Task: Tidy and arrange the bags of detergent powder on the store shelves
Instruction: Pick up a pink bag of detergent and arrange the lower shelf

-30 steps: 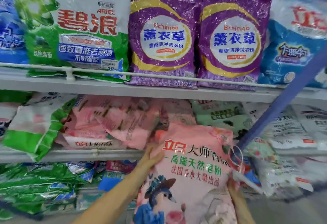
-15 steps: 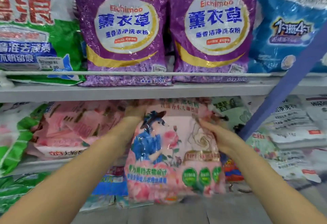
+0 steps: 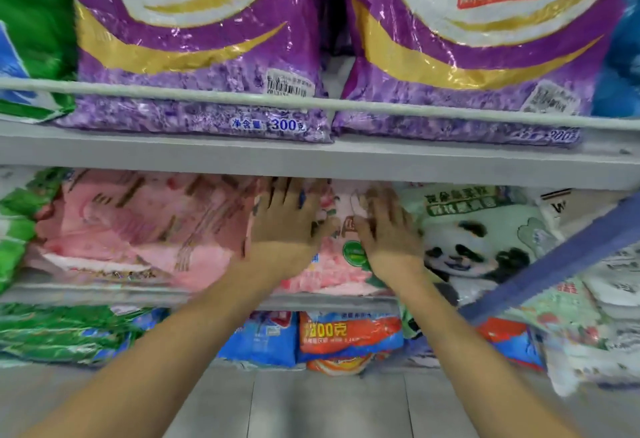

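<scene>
Both press pink bag (image 3: 330, 273): left hand (image 3: 284, 221), right hand (image 3: 388, 230) | axis front-to-back, bottom outward

A grey metal upper shelf (image 3: 311, 160) runs across the whole view, its front edge a plain flat band. Just above that edge a thin pale rail (image 3: 381, 106) stretches from side to side along the front. Below, a lower shelf (image 3: 329, 302) of the same grey shows its lip, blurred. A blue bar (image 3: 561, 257) slants from the lower middle up to the right edge, in front of the shelving; it may be a brace of the rack. The floor (image 3: 329, 403) underneath is pale grey with faint straight seams. The light is even and soft.
</scene>
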Available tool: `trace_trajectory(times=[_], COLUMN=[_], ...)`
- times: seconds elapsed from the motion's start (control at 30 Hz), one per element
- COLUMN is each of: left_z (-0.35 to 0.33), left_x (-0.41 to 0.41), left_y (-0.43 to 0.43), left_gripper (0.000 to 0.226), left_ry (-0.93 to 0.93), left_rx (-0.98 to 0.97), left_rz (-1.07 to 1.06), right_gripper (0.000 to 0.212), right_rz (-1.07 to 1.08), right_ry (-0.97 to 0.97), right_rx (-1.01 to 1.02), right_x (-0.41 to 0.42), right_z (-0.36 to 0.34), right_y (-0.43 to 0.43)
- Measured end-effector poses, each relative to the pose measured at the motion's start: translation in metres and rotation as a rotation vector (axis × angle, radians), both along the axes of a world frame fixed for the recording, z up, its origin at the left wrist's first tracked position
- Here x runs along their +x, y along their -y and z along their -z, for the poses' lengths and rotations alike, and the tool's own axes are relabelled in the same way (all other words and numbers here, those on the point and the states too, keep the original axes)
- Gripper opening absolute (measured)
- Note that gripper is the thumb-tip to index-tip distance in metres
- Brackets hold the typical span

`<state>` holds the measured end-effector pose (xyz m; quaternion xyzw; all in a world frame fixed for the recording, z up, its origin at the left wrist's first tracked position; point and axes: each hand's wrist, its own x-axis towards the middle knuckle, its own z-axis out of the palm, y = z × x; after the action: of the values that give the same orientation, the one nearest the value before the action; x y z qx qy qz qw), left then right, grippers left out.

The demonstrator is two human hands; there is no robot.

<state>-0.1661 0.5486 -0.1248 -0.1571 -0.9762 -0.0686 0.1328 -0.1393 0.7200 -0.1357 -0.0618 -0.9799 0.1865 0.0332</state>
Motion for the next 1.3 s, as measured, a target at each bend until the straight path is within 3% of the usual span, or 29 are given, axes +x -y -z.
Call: trace_trajectory(times=[0.07,0.13,0.33,0.4,0.5,0.6,0.67,0.7,0.8,0.93,1.0,1.13,1.23,1.3], left_z=[-0.010,-0.016,-0.012,-0.012,-0.014,-0.020,-0.025,-0.023,-0.002,-0.002,-0.001,0.009,0.009,0.004], left_x=[0.002,-0.007,-0.022,-0.011,0.024,0.056,0.066,0.068,0.073,0.056,0.048,0.036,0.029,0.026], left_y=[-0.002,0.001,-0.002,0.002,0.032,0.090,0.126,0.140,0.160,0.168,0.168,0.176,0.179,0.180], left_gripper=[0.065,0.070,0.074,0.067,0.050,0.050,0.061,0.069,0.081,0.099,0.105,0.099,0.059,0.046], left_ry=[-0.091,0.047,0.021,0.032,-0.082,-0.266,-0.243,-0.192,-0.128,-0.054,-0.019,-0.078,-0.226,-0.309], left_rx=[-0.092,-0.140,-0.101,0.047,0.465,0.474,0.527,0.506,0.176,-0.035,-0.200,-0.269,-0.274,-0.247], left_rz=[0.053,0.047,0.103,0.078,-0.063,-0.281,-0.368,-0.341,-0.060,0.193,0.278,0.284,0.330,0.343], right_gripper=[0.071,0.060,0.057,0.056,0.056,0.057,0.057,0.057,0.057,0.054,0.063,0.074,0.065,0.067], right_rz=[0.039,0.074,0.089,0.100,0.102,0.097,0.105,0.110,0.124,0.118,0.118,-0.051,-0.129,-0.129], right_ry=[0.001,0.045,0.065,0.034,0.002,0.002,0.013,0.017,0.010,-0.010,-0.042,-0.228,-0.133,-0.102], right_rx=[0.032,0.045,0.044,0.055,0.045,0.066,0.064,0.065,0.075,0.075,0.092,0.011,0.045,0.136], right_x=[0.000,-0.004,-0.013,-0.008,-0.005,-0.006,-0.006,-0.006,-0.005,-0.006,-0.004,0.006,0.005,0.004], right_z=[0.003,0.002,-0.001,0.000,0.001,0.001,0.001,0.001,0.000,-0.004,-0.009,-0.037,-0.039,-0.027], right_y=[0.003,0.003,0.000,0.001,0.001,0.000,0.000,0.000,0.003,0.004,0.009,0.049,0.079,0.085])
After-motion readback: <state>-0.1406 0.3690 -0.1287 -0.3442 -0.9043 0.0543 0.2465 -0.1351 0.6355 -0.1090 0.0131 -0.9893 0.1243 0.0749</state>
